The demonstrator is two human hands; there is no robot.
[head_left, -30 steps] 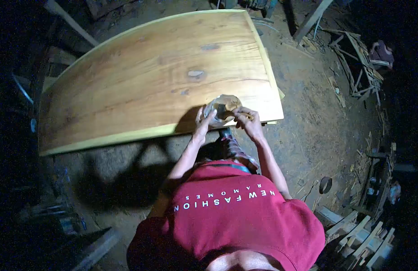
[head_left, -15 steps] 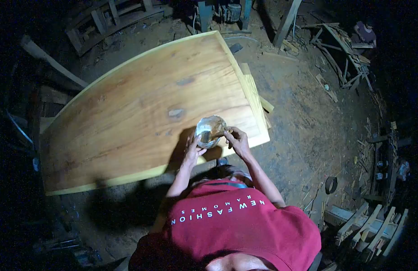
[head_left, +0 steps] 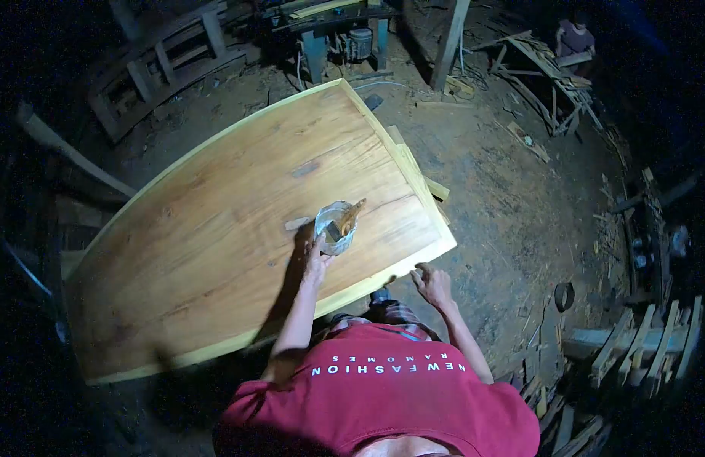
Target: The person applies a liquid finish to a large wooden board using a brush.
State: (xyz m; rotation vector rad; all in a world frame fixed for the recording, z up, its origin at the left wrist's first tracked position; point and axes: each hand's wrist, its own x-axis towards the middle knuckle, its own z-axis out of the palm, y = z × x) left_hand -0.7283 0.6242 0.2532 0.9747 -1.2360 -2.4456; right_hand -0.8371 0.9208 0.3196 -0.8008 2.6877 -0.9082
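Observation:
A round pot [head_left: 321,222] with a pale, smeared rim is in my left hand [head_left: 317,261], whose fingers wrap its near side, over the wooden panel. A brush [head_left: 354,214] stands in the pot, its handle leaning out over the right rim. My right hand [head_left: 432,286] is off the brush, beside the panel's near right edge. Its fingers are loosely bent and apart, with nothing seen in them. The large panel [head_left: 215,244] has light edging, a curved far side and a grey patch [head_left: 297,224] left of the pot.
A bench with a motor [head_left: 359,44] stands beyond the panel, near a wooden post [head_left: 449,46]. At the far right a person [head_left: 576,39] is by a wooden frame [head_left: 547,76]. Wood pieces [head_left: 648,346] lie at the lower right. Boards [head_left: 438,190] stick out beneath the panel.
My right hand has let go of the brush and drawn back toward me. The brush now rests in the pot, still held by my left hand. The camera view has shifted.

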